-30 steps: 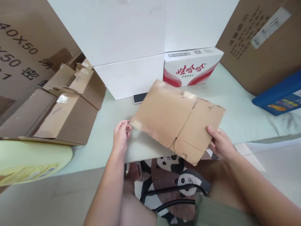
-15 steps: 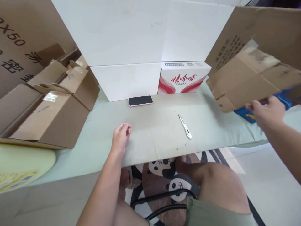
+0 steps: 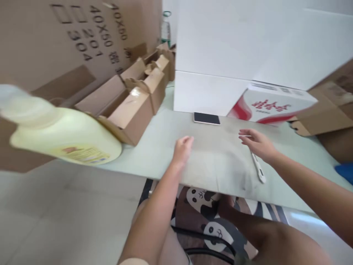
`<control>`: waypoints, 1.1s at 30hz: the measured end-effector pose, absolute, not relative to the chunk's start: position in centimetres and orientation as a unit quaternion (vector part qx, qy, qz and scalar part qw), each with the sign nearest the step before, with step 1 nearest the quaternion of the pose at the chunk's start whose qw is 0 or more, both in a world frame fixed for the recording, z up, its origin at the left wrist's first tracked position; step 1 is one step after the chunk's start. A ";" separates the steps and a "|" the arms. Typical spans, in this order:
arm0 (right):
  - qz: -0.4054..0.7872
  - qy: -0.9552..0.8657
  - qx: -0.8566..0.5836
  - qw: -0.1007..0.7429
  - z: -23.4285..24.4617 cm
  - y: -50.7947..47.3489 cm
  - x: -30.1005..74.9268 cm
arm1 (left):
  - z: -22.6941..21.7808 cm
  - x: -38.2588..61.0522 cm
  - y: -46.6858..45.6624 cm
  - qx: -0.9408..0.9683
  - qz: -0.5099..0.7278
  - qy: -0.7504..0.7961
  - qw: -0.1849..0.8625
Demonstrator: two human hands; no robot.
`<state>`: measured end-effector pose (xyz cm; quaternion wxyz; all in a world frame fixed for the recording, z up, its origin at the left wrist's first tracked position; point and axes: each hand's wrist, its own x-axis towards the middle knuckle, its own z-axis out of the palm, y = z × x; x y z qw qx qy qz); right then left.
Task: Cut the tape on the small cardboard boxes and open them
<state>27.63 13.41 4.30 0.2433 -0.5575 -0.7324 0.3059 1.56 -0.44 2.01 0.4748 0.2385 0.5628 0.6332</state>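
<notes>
My left hand (image 3: 183,150) rests low over the cloth-covered table with its fingers curled in, and nothing shows in it. To its right, my right hand (image 3: 256,142) is open, thumb and fingers apart, holding nothing. Just below that hand a white utility knife (image 3: 258,169) lies on the cloth, its upper end partly hidden by the hand. A phone (image 3: 206,118) with a dark screen lies beyond both hands, against the white panel. At the right a brown cardboard box (image 3: 325,116) leans beside the white and red carton (image 3: 271,105).
Brown cardboard boxes (image 3: 138,117) line the left side. Nearer me, a pale yellow jug-like bottle (image 3: 74,134) lies tilted at the table edge. White panels (image 3: 209,92) rise at the back. A clear bottle (image 3: 166,29) stands behind. Something blue (image 3: 344,172) shows at the right edge.
My right hand has let go of the brown cardboard box at the right and come left, above the utility knife. The view has turned left, bringing the yellow bottle further in.
</notes>
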 end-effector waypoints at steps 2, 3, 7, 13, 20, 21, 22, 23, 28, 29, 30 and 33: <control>0.290 -0.800 -0.483 0.207 4.7 12.6 21.2 | 2.0 1.0 -0.9 0.265 0.642 0.560 0.451; 0.282 -0.831 -0.440 0.191 5.1 12.1 18.0 | 2.0 0.7 -1.2 0.278 0.643 0.564 0.438; 0.239 -0.916 -0.266 0.180 7.2 9.3 6.4 | 2.8 -1.1 -2.5 0.265 0.657 0.569 0.416; 0.134 -0.975 -0.031 0.175 10.8 5.7 -6.5 | 4.0 -3.4 -3.5 0.174 0.689 0.540 0.451; 0.079 -0.991 0.025 0.103 10.9 5.8 -13.8 | 4.1 -3.2 -3.5 0.184 0.665 0.557 0.462; 0.075 -0.992 0.016 0.102 11.1 5.7 -13.7 | 4.0 -3.3 -3.6 0.187 0.671 0.557 0.453; 0.070 -0.992 0.001 0.102 11.5 5.6 -13.4 | 3.9 -3.4 -3.6 0.190 0.678 0.556 0.441; 0.065 -0.992 -0.019 0.107 12.1 5.4 -13.0 | 3.8 -3.5 -3.7 0.192 0.687 0.555 0.429; 0.068 -0.963 -0.131 0.226 15.7 4.6 -10.3 | 3.7 -4.1 -3.9 0.154 0.722 0.534 0.412; 0.071 -0.952 -0.151 0.257 16.3 4.6 -9.9 | 3.8 -4.1 -3.8 0.141 0.725 0.532 0.415; 0.076 -0.942 -0.169 0.279 16.8 4.6 -9.6 | 3.8 -4.2 -3.7 0.129 0.726 0.533 0.414; 0.093 -0.927 -0.216 0.291 17.7 4.9 -8.7 | 3.9 -4.3 -3.3 0.075 0.739 0.538 0.398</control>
